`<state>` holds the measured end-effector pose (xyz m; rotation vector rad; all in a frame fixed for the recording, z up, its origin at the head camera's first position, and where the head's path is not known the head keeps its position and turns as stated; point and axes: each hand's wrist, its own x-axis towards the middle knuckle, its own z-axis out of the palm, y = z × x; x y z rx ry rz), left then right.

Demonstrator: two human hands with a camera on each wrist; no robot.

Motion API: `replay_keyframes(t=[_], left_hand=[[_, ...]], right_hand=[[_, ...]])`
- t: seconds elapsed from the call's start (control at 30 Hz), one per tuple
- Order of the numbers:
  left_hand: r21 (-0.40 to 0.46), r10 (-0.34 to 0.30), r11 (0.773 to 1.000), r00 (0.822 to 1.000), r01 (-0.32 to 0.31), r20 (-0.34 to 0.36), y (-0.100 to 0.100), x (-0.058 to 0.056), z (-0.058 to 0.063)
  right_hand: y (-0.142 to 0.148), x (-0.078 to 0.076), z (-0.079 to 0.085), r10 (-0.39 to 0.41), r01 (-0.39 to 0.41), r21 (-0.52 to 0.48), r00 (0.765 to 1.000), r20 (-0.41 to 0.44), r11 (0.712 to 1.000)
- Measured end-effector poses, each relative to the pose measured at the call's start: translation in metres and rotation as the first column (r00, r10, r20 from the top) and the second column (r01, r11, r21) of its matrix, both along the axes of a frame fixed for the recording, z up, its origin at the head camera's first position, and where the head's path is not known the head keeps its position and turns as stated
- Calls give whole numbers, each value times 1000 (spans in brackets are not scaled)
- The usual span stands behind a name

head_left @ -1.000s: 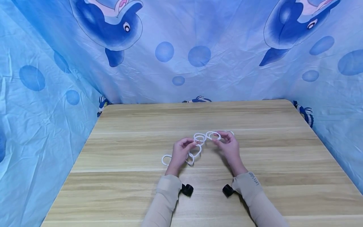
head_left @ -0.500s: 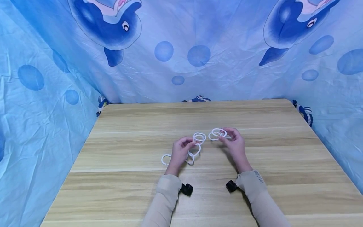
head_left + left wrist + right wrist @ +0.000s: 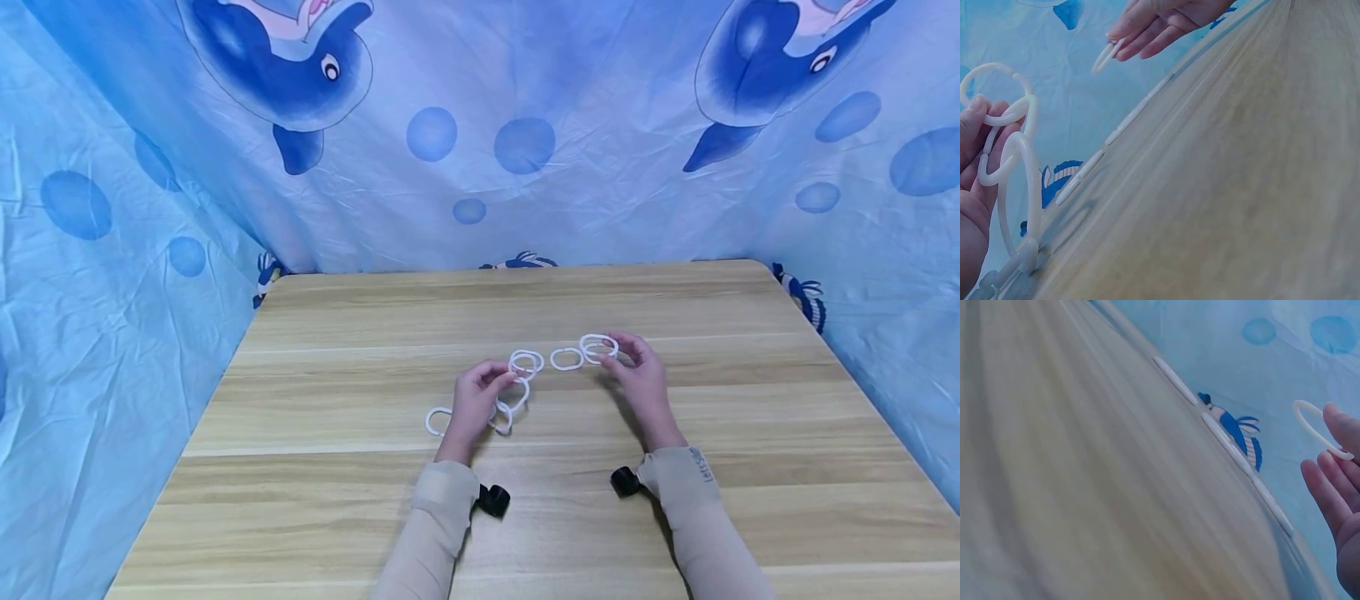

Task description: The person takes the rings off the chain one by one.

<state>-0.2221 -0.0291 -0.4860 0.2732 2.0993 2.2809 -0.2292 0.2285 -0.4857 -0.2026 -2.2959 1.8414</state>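
Nearest us: beige sleeves (image 3: 431, 525) with black wrist cameras (image 3: 493, 501), wide bare wood on the tabletop (image 3: 566, 550) between and outside them, so we've got room sideways and towards us.

Next, left hand (image 3: 472, 404) has the white chain (image 3: 1034, 181) pinched between thumb and fingers; upper links are off the wood, its tail trails back under the wrist. Right hand (image 3: 643, 383) pinches a single white link (image 3: 1312, 432) by one end, thumb to fingers, lifted above the tabletop, remaining fingers loose.

Handling: we read these as light, stiff, smooth plastic, a bit slippery, not fragile unless a gap gets forced. The joints look floppy, so the chain likely swings. We'd grip a link's rounded side, fingertips only, keeping any gap exposed.

Beyond the hands, flat links (image 3: 1227, 444) lie nearly end to end between the hands; can't tell if any touch. We'd travel above them.

Far edge is well past that, square to us, with the blue dolphin curtain (image 3: 480, 83) behind it: that's our forward limit.
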Motion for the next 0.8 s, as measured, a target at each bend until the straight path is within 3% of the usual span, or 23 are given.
replay_keyframes(t=[0.8], left_hand=[[-5, 4, 1000, 1000, -4, 5, 0, 0, 0]], right_hand=[[43, 1, 3, -45, 26, 205, 995, 89, 978]])
